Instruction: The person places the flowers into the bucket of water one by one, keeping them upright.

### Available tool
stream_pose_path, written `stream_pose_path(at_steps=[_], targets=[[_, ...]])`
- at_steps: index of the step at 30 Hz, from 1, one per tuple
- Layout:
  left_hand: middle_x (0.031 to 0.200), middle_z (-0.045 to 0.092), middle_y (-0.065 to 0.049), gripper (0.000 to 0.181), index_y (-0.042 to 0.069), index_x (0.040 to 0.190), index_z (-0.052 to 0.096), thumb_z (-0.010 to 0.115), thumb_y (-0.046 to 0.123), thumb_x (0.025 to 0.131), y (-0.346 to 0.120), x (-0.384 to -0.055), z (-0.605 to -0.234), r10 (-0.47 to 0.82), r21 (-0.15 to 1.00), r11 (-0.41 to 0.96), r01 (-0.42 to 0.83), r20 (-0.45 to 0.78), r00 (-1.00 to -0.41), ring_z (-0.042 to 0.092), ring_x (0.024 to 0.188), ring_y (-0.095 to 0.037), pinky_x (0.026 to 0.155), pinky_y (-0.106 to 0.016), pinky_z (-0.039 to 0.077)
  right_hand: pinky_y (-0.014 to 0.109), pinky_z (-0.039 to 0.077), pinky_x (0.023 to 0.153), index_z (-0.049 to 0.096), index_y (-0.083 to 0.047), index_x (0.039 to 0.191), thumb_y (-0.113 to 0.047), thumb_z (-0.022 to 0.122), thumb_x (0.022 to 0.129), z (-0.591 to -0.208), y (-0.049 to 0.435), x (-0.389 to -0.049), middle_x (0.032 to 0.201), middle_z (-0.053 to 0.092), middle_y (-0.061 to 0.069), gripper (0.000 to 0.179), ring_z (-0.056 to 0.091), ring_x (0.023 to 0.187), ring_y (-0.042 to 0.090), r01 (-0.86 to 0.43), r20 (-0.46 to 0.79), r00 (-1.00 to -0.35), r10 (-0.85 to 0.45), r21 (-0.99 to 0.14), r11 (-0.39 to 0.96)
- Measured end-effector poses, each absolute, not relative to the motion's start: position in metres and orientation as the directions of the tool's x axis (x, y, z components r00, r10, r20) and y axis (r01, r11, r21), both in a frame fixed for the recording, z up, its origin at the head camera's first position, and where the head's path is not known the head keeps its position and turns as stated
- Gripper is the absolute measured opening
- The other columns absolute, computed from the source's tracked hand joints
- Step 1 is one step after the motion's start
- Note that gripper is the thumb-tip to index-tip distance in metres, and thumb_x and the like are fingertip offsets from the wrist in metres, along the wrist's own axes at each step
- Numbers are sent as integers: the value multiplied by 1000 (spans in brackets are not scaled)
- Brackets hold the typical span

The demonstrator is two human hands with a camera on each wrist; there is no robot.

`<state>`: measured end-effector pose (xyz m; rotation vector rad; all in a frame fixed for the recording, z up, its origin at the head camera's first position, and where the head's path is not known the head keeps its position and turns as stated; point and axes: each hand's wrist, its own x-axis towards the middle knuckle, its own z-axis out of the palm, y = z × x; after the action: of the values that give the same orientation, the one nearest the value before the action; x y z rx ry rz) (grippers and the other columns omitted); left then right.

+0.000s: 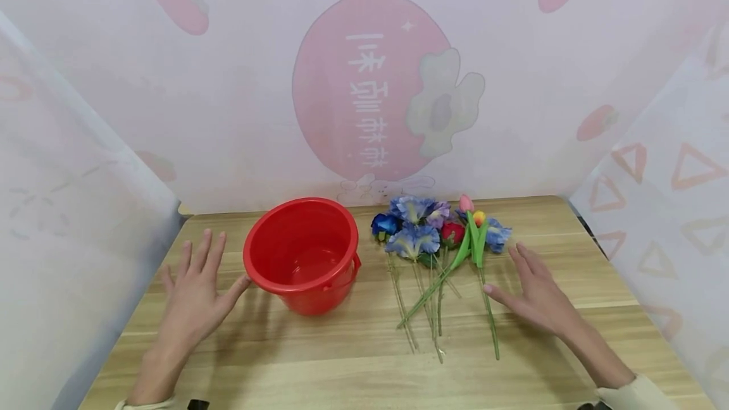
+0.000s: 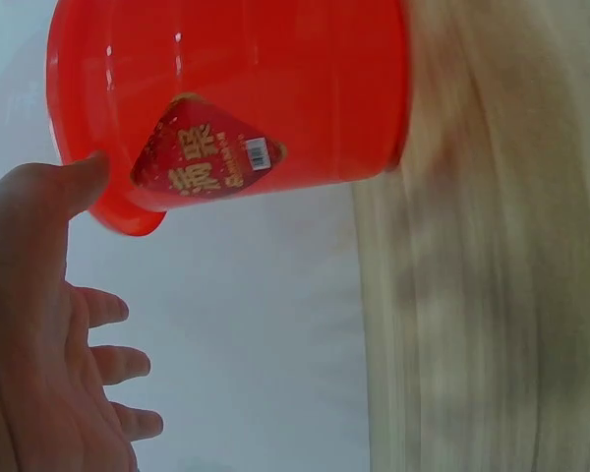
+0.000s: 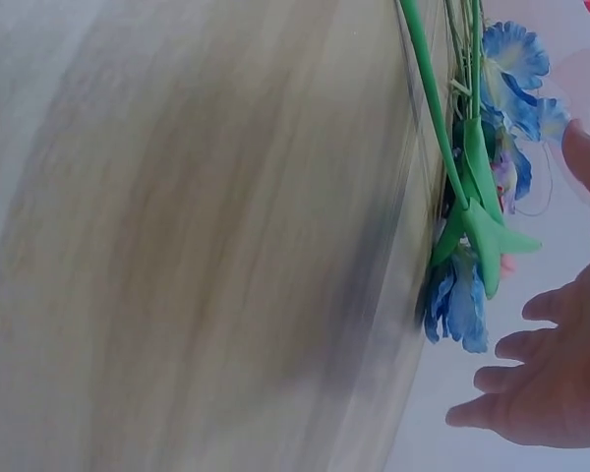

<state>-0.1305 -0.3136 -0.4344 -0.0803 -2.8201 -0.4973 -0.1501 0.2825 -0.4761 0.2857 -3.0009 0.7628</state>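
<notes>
One bucket (image 1: 313, 301) stands on tbl (image 1: 319, 366) w/ flowers (image 1: 414, 240) just outside.

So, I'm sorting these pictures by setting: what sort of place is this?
Probably a small indoor work booth, though I can't be certain: printed walls stand on three sides of a wooden table, and a red bucket and loose flowers are set out on it.
</notes>
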Motion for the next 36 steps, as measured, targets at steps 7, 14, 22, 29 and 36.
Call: stream_pose_path(at_steps=[7, 14, 22, 29, 36], targets=[[178, 16, -26, 98, 14, 173, 18, 71, 51, 99, -320, -130, -433, 10, 353, 927, 122, 303, -953, 8, 161, -61, 117, -93, 0, 85, 30, 116, 24, 7, 166, -60, 69, 100, -476, 274, -154, 172, 22, 36, 104, 29, 152, 65, -169, 47, -985, -169, -518, 838], [178, 16, -25, 95, 12, 173, 19, 69, 50, 101, -323, -128, -432, 2, 378, 917, 132, 324, -946, 11, 160, -62, 117, -93, 2, 82, 33, 117, 24, 9, 165, -61, 68, 100, -477, 269, -155, 169, 27, 39, 105, 33, 149, 66, -146, 18, -987, -162, -534, 832], [175, 26, -26, 85, 15, 172, 24, 68, 41, 105, -318, -130, -428, 32, 441, 876, 197, 353, -935, 27, 155, -62, 113, -90, 25, 77, 42, 115, 30, 9, 164, -58, 67, 102, -480, 268, -159, 162, 39, 41, 99, 45, 144, 64, -121, 9, -990, -141, -571, 812], [169, 43, -21, 78, 21, 171, 32, 70, 37, 105, -305, -126, -427, 19, 542, 812, 215, 343, -939, 46, 148, -55, 103, -81, 48, 63, 58, 105, 37, 9, 161, -42, 74, 102, -484, 266, -164, 154, 52, 38, 87, 61, 132, 57, -84, -9, -993, -121, -665, 742], [160, 57, -14, 66, 20, 164, 46, 73, 24, 104, -293, -125, -433, -18, 716, 650, 256, 351, -936, 65, 139, -21, 99, -6, 51, 59, 59, 106, 53, 9, 150, -34, 77, 100, -487, 265, -169, 137, 70, 27, 70, 74, 120, 41, -36, -33, -996, -81, -688, 725]])
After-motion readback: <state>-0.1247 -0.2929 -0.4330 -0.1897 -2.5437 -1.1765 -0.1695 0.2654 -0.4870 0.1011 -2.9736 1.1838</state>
